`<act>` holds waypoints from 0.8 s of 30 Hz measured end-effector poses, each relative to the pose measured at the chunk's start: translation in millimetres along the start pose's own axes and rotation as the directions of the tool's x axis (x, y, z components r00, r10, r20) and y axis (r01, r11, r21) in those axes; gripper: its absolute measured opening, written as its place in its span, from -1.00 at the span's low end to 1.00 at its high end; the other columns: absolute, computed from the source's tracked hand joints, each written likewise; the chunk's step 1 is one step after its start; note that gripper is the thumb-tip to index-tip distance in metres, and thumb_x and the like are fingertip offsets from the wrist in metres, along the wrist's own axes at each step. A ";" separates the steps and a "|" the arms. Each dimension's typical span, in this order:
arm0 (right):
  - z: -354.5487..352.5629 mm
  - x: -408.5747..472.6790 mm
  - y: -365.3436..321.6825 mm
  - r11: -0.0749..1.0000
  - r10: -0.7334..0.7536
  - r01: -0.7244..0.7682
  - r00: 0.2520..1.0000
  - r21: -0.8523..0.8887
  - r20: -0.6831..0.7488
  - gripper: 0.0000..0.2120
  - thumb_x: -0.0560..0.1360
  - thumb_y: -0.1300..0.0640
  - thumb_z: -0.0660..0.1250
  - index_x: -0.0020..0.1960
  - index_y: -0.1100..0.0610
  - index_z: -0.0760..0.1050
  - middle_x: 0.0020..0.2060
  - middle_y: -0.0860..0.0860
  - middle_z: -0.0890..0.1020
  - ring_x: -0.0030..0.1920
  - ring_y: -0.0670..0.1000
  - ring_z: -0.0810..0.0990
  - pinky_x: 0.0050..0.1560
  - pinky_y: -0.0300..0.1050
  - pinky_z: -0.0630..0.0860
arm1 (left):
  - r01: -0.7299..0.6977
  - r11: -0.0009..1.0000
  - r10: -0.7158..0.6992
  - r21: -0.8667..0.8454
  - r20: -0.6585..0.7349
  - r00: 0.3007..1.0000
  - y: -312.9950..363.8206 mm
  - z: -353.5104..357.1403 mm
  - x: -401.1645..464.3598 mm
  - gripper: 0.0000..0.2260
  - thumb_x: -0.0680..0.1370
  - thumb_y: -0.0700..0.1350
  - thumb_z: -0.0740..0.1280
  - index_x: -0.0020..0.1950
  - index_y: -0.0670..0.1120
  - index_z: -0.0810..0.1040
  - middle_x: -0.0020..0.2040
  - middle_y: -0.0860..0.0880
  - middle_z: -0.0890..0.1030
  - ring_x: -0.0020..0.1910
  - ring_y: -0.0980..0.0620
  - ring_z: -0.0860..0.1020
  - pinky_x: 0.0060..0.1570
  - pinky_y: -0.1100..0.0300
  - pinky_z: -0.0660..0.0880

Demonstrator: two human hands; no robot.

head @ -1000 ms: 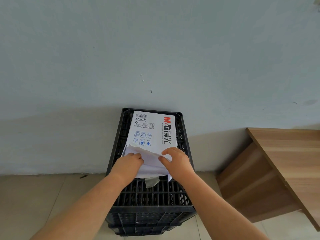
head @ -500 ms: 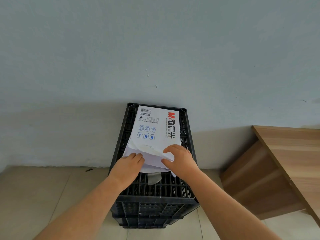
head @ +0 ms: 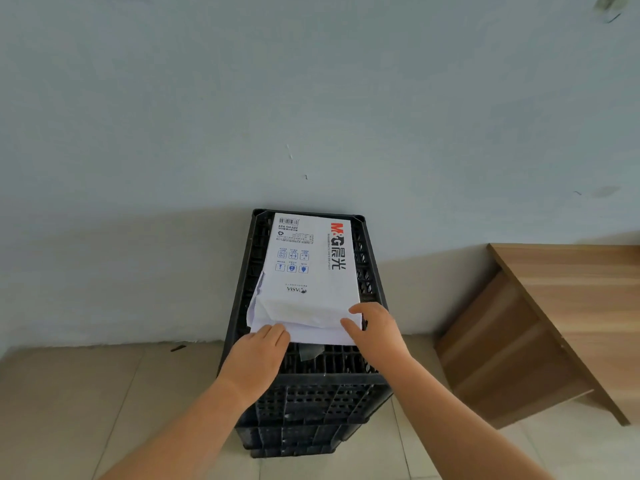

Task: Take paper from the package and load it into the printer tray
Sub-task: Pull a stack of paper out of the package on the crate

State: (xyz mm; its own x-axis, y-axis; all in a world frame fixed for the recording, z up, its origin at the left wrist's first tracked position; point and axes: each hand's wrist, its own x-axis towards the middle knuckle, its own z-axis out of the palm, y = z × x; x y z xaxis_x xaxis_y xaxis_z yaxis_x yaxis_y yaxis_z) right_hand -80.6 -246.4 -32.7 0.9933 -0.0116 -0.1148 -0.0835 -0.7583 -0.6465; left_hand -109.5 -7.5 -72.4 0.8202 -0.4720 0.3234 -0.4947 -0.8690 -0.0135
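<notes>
A white paper package (head: 311, 258) with red and black print lies flat on top of stacked black plastic crates (head: 311, 407) against the wall. Its near end is torn open and the wrapper there is crumpled. My left hand (head: 258, 358) rests at the near left corner of that open end, fingers on the wrapper. My right hand (head: 375, 332) pinches the near right corner of the wrapper between thumb and fingers. No printer is in view.
A wooden desk (head: 571, 306) stands at the right, close to the crates. A piece of clear tape (head: 311, 351) hangs below the package's near end. The pale wall (head: 311, 98) rises behind and beige floor tiles (head: 86, 410) lie around.
The wrapper flap at the package's near end now lies flatter, showing more print. Both hands have slid toward the near corners. The view has tilted a little.
</notes>
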 end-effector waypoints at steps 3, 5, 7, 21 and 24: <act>5.2 -13.3 -1.3 0.971 0.219 -0.221 0.975 0.094 0.028 -0.59 0.56 -0.08 0.27 0.35 0.08 0.40 0.19 0.01 0.54 0.08 0.01 0.54 0.06 -0.13 0.48 | -0.011 1.000 0.010 -0.026 -0.040 0.999 6.4 -5.9 -8.5 -0.68 0.17 -0.33 0.54 -0.13 -0.14 0.60 -0.21 -0.04 0.59 -0.38 0.04 0.53 -0.51 0.22 0.47; 12.1 -15.4 -4.2 0.873 0.408 -0.419 0.908 0.250 0.097 -0.69 0.55 -0.01 0.29 0.21 0.14 0.45 0.07 0.07 0.59 -0.04 0.06 0.60 -0.04 -0.06 0.60 | -0.016 0.999 0.014 -0.037 -0.053 0.999 10.4 -10.2 -14.1 -0.70 0.20 -0.33 0.51 -0.14 -0.12 0.59 -0.22 -0.03 0.58 -0.38 0.05 0.52 -0.46 0.22 0.49; 17.3 -15.2 -7.2 0.672 0.540 -0.566 0.816 0.477 0.206 -0.93 0.54 0.20 0.29 -0.01 0.20 0.48 0.04 0.16 0.57 -0.04 0.15 0.61 -0.07 0.03 0.65 | -0.016 0.999 0.014 -0.050 -0.047 0.999 13.6 -14.2 -20.1 -0.72 0.22 -0.32 0.49 -0.12 -0.11 0.59 -0.20 -0.03 0.59 -0.35 0.05 0.53 -0.38 0.21 0.53; 17.1 -64.4 1.7 0.462 0.500 -0.518 0.822 0.720 0.272 -0.43 0.51 0.41 0.29 0.46 0.13 0.27 0.21 0.14 0.48 0.09 0.18 0.57 -0.17 -0.02 0.59 | 0.766 0.070 -0.569 -0.639 0.605 0.556 -2.6 -40.3 -26.9 -0.76 0.58 -0.06 0.27 0.23 -0.03 0.47 0.20 -0.02 0.48 0.02 0.04 0.49 -0.02 0.17 0.44; 13.8 -77.1 2.9 0.445 0.475 -0.525 0.825 0.726 0.306 -0.43 0.50 0.44 0.28 0.45 0.14 0.27 0.19 0.17 0.48 0.03 0.17 0.58 -0.23 -0.04 0.58 | 0.677 -0.362 -0.413 -0.641 0.761 0.500 -4.5 -37.6 -22.6 -0.75 0.55 -0.24 0.29 0.21 -0.03 0.49 0.27 -0.13 0.51 0.09 -0.11 0.55 0.03 0.02 0.52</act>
State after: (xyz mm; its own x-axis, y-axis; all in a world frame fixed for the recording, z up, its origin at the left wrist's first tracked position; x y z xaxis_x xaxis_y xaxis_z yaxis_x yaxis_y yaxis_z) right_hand -158.5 -238.7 -36.2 0.7554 -0.1702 -0.6327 -0.6166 0.1419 -0.7744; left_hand -136.7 12.7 -44.1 0.8330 0.0098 -0.5532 0.5502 0.0907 0.8301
